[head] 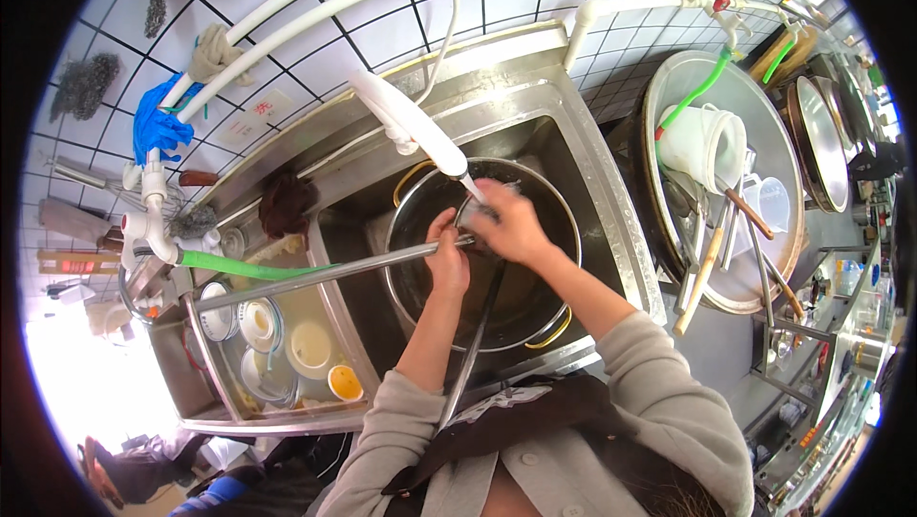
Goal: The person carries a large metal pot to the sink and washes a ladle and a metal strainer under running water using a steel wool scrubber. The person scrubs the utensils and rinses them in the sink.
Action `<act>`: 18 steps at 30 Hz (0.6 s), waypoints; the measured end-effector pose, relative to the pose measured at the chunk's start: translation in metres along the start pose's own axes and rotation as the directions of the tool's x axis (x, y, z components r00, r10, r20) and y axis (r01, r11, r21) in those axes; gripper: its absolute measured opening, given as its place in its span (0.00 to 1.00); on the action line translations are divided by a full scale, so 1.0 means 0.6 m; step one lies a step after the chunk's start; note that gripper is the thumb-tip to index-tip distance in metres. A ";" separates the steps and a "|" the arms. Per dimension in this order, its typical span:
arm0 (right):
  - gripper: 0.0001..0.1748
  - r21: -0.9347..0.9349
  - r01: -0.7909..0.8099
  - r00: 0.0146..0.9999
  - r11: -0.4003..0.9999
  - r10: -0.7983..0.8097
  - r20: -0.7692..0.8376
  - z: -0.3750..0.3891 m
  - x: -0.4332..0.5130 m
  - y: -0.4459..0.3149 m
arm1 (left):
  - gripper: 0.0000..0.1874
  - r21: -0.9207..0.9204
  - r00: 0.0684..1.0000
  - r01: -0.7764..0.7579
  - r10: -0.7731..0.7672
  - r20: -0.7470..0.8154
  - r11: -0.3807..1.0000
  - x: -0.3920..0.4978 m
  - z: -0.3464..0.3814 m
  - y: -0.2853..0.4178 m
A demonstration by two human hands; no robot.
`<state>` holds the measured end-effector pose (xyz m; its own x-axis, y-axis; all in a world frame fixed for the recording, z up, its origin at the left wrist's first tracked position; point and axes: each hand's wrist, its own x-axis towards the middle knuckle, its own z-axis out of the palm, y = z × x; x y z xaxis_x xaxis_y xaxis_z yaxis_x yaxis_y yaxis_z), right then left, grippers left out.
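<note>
Over a large round metal pot [569, 230] with gold-coloured handles in a steel sink [602, 180], my left hand [449, 255] is closed around the end of a long metal tube or handle [387, 255]. My right hand [505, 220], blurred, presses what looks like a steel-wool scrubber [474, 215] against the object beside my left fingers; the object's shape is partly hidden. Water runs from a white faucet [423, 127] onto my hands. A second, darker long handle [473, 352] leans out of the pot towards my body. Murky water shows in the pot.
A left basin [351, 345] holds bowls [259, 324] and an orange dish [345, 382] in cloudy water. A green hose [251, 266] hangs over it. At right, a wide metal vessel [781, 230] holds a white bucket [691, 141], a plastic jug [770, 203] and long-handled utensils. Someone's legs show lower left.
</note>
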<state>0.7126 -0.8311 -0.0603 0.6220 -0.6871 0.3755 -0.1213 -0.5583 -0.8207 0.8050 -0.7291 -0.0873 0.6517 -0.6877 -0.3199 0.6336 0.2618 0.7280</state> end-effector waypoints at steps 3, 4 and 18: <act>0.16 -0.147 0.034 0.973 0.989 0.001 0.232 0.012 0.030 -0.011 | 0.16 0.320 0.989 -0.148 0.149 0.022 0.936 -0.001 -0.005 -0.004; 0.14 -0.091 -0.311 0.926 0.946 0.323 0.197 0.016 0.038 -0.009 | 0.17 0.299 0.997 -0.046 0.062 -0.046 0.953 0.000 -0.011 -0.001; 0.13 0.543 -0.839 0.417 0.038 0.686 0.597 0.039 0.025 0.065 | 0.23 -0.244 0.979 0.043 -0.089 -0.182 0.969 -0.029 -0.060 0.028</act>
<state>0.7354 -0.8524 -0.0967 0.6379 -0.3919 -0.6629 -0.1064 0.8077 -0.5799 0.8195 -0.6886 -0.0913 0.6576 -0.5733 -0.4888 0.7435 0.3891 0.5439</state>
